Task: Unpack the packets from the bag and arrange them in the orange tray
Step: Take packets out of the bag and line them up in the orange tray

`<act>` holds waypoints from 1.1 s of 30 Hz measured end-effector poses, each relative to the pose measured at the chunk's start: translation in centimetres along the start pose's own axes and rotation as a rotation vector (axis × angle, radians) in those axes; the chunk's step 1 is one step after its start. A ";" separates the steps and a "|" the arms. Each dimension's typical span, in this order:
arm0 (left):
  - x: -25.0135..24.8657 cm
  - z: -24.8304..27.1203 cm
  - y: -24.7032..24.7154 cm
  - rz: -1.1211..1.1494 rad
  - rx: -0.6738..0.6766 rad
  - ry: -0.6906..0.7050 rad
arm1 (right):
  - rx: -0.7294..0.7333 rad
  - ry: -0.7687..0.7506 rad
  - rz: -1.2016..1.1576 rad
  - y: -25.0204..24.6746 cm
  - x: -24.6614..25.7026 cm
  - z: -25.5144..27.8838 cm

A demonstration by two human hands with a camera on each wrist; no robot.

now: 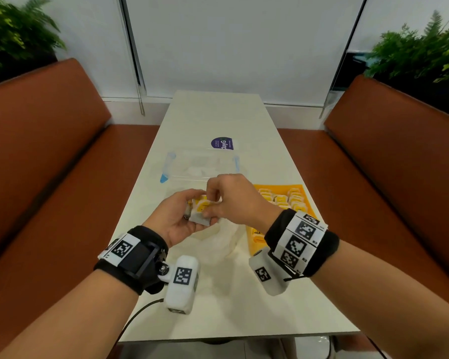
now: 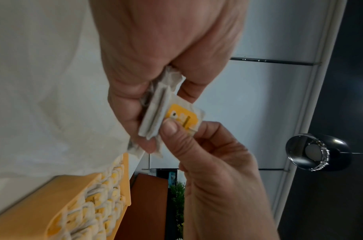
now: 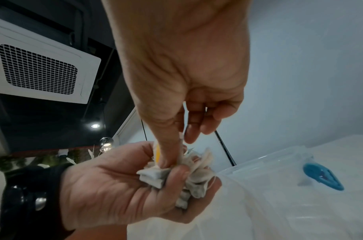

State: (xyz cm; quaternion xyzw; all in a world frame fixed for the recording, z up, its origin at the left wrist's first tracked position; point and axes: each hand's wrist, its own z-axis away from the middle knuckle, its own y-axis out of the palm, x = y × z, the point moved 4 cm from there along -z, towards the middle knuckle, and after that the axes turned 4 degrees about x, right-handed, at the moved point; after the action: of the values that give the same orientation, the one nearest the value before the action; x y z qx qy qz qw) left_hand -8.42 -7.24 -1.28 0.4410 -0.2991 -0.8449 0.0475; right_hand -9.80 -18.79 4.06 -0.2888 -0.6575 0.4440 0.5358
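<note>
Wrist bands frame the view as our left hand [image 1: 178, 216] cups a small stack of packets [image 2: 156, 113] above the white bag [image 1: 223, 239]. Our right hand [image 1: 233, 198] pinches the top packet by thumb and forefinger. To do this well, we should peel one packet only — sliding it off sideways — then stand it in a free slot of the orange tray [image 1: 302, 190], just right of the hands — already largely filled.

- Bare surface [image 1: 218, 112] is lying open beyond the clear lidded box [image 1: 200, 164].
- The white bag [image 1: 223, 237] and orange tray [image 1: 302, 193], crowding together, are blocking the near right side.
- Near edge is staying passable.
</note>
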 end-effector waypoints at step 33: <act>0.2 -1.0 -0.7 -0.002 -0.079 0.052 | 0.353 0.615 0.653 -0.5 -19.5 7.2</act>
State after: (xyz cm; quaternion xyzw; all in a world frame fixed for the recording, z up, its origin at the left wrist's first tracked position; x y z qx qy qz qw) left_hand -7.61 -7.22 -2.23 0.4608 -0.2638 -0.8443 0.0718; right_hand -11.64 -37.70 -4.42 -0.5025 -0.2582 0.5879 0.5789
